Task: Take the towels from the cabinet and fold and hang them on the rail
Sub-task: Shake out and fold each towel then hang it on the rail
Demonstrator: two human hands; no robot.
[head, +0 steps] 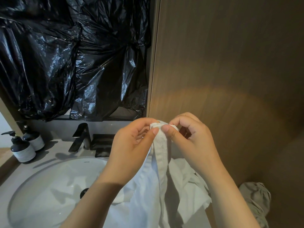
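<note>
- The white towel [162,155] is held up in the air above the right side of the sink [49,186].
- Its top is gathered into a narrow, thick band with a stitched hem running down the middle. The surface looks soft and fluffy.
- Lower down, the towel opens into loose, wrinkled folds that hang over the right edge of the sink.
- The left hand [133,139] pinches the top of the towel between thumb and forefinger. Its other fingers are loosely curled behind.
- The right hand [189,139] pinches the same top end just beside it, with thumb and forefinger closed on the cloth and the other fingers bent.
- The 2 thumbs are almost touching.
- Behind the sink stands a black faucet [81,137], with a black tray [102,143] to its right.
- Behind and left of the sink stand 2 dark pump bottles [23,150] with pale labels.
- Above the sink, a shiny black plastic sheet [74,55] covers the wall.
- Right of the sink is a brown wooden panel [230,63], with a crumpled grey cloth [256,199] low beside it.
</note>
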